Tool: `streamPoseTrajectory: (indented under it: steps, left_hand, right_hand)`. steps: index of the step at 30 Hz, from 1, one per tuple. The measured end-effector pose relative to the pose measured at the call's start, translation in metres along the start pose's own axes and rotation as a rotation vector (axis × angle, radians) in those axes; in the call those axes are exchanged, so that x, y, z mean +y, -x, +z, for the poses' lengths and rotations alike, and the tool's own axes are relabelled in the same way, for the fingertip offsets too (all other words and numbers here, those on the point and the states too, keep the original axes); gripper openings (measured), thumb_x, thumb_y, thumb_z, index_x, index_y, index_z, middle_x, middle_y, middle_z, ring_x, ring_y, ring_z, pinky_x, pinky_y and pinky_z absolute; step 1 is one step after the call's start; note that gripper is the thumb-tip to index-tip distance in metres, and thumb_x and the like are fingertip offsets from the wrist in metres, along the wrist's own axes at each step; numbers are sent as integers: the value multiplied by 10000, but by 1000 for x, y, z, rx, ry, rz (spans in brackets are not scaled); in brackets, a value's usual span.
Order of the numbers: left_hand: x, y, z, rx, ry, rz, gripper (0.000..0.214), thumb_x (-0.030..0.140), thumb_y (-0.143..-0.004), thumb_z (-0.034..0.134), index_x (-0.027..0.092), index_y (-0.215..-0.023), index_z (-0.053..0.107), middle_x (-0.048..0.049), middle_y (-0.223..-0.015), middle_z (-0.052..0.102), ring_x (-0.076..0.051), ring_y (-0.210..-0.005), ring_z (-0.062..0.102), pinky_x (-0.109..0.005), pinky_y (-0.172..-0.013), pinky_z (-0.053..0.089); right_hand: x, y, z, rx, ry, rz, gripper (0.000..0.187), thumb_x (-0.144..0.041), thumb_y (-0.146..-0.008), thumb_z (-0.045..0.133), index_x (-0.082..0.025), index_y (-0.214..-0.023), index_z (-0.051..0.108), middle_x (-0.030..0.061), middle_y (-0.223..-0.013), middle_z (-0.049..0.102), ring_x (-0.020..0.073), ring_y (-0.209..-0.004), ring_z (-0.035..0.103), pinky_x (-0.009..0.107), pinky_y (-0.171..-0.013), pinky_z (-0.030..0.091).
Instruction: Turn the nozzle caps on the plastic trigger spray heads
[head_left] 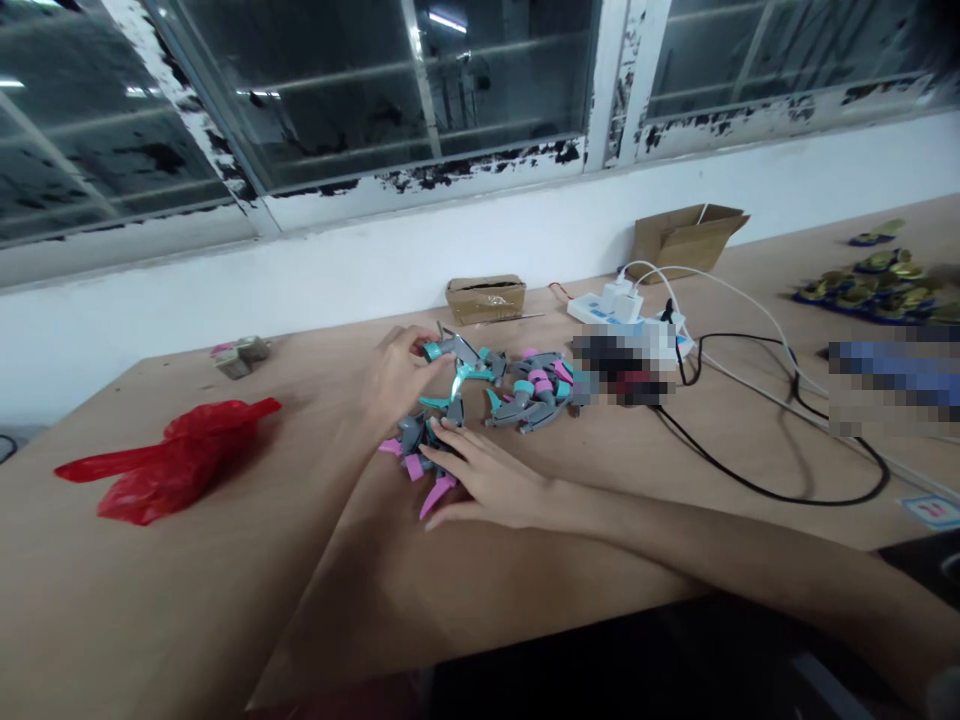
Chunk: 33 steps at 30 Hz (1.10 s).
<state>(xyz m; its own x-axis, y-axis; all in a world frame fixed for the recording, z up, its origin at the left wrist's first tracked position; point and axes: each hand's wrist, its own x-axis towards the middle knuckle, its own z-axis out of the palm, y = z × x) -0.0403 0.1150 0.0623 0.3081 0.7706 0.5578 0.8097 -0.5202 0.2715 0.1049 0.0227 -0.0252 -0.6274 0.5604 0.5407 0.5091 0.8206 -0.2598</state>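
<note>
Left hand: fingers closed round one end of the teal-and-grey part, holding it just above the table, midway along it and toward the far edge
Right hand: fingers stretched out and laid flat, fingertips resting on the pink-and-grey part; nothing clamped
Hand spacing: apart, left hand farther from the near edge than the right, with the two parts between them
Pink-and-grey part: lying on the table, just nearer the near edge than the teal-and-grey part; a pink spike shows under the right fingers
Parts pile: grey, teal and pink pieces heaped just right of the held part
Red bag: crumpled, toward the left edge, well apart from both hands
Taped carton: at the far edge, against the wall
Open carton: at the far edge, farther right
Power strip: right of the taped carton, white plugs inserted
Black cable: looped across the right half of the table
</note>
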Motion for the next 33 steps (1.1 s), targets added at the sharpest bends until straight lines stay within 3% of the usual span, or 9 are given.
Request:
streamPoseTrajectory:
  steps: [3, 5, 9, 12, 14, 17, 24, 29, 33]
  left_hand:
    - [31, 31, -15, -53, 134, -7, 269, 405, -781, 587, 211, -967, 597, -17, -960, 603, -139, -759, 583, -264, -716, 469]
    - [51, 53, -17, -125, 162, -31, 258, 409, -769, 603, 228, -952, 601, -8, -963, 612, -143, -762, 581, -269, -709, 468]
    - [85, 85, -2, -253, 308, -82, 237, 419, -737, 635, 237, -886, 609, -3, -877, 594, -127, -650, 566, -264, -627, 466]
    - [101, 99, 17, -277, 446, -158, 251, 416, -717, 654, 223, -855, 575, -4, -808, 599, -144, -654, 568, -266, -598, 458]
    - [105, 105, 28, -294, 527, -239, 297, 425, -701, 667, 210, -865, 542, 0, -749, 593, -155, -660, 577, -270, -588, 458]
    - [100, 110, 39, -314, 674, -343, 330, 420, -704, 666, 205, -889, 499, 7, -737, 588, -154, -674, 588, -257, -566, 469]
    - [83, 112, 48, -410, 1091, -519, 217, 292, -764, 586, 161, -919, 508, -27, -844, 591, -137, -697, 622, -254, -579, 518]
    - [85, 114, 51, -444, 1147, -534, 253, 226, -722, 633, 182, -934, 502, -13, -886, 572, -113, -696, 618, -205, -545, 495]
    - [83, 112, 48, -550, 1168, -553, 260, 232, -691, 668, 185, -857, 474, 9, -817, 562, -111, -690, 604, -211, -548, 498]
  right_hand:
    - [-1, 21, -39, 139, -53, -165, 392, -403, -841, 517, -147, -1137, 552, 82, -1167, 594, 172, -1113, 517, 339, -987, 405]
    - [-1, 39, -70, 221, -78, -166, 234, -273, -842, 545, -166, -1046, 586, 45, -988, 660, 139, -985, 575, 300, -899, 460]
    - [5, 64, -105, 184, 10, 37, 398, -382, -780, 609, -176, -1114, 546, 71, -1032, 634, 183, -1002, 553, 367, -888, 432]
    - [14, 71, -99, 80, 17, 71, 510, -506, -739, 605, -205, -1143, 524, 50, -1051, 635, 189, -1013, 559, 433, -992, 306]
    - [21, 72, -87, 62, -2, 106, 464, -496, -761, 586, -215, -1127, 532, 32, -1017, 652, 173, -972, 583, 451, -1037, 205]
    - [29, 69, -75, 29, -56, 162, 414, -468, -770, 590, -240, -1112, 544, 6, -952, 673, 166, -928, 598, 458, -1042, 148]
    - [49, 63, -73, -55, -213, 207, 309, -441, -744, 628, -251, -988, 620, -12, -953, 679, 166, -958, 596, 452, -1039, 172]
    - [54, 71, -71, -26, -326, 243, 342, -430, -730, 643, -282, -1037, 619, -6, -998, 675, 174, -967, 601, 459, -1016, 239]
    - [50, 75, -69, -32, -386, 242, 368, -418, -715, 663, -297, -1059, 612, -14, -973, 673, 162, -944, 603, 458, -1004, 256]
